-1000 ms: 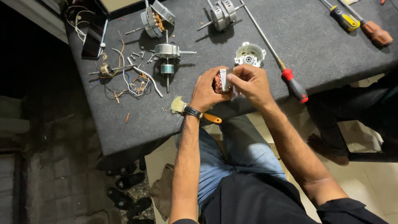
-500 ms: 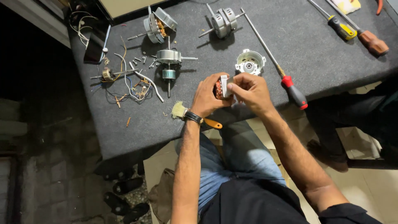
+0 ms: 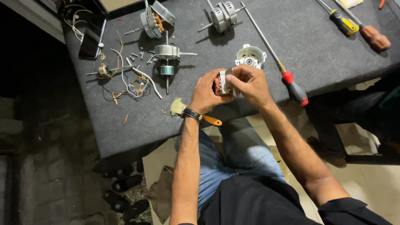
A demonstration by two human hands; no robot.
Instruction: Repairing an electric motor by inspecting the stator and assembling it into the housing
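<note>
Motor stator [image 3: 221, 84] clasped between both hands [image 3: 231, 88]

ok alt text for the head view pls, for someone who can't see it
Seen from above, a seated person's left hand and right hand together grip a small motor stator with copper windings over the edge of a dark table. Around it lie motor parts, loose wires, a brush and screwdrivers.

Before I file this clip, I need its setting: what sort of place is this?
Likely a small motor-repair workbench: opened motors, a red-handled screwdriver and loose wires lie on the grey table.
</note>
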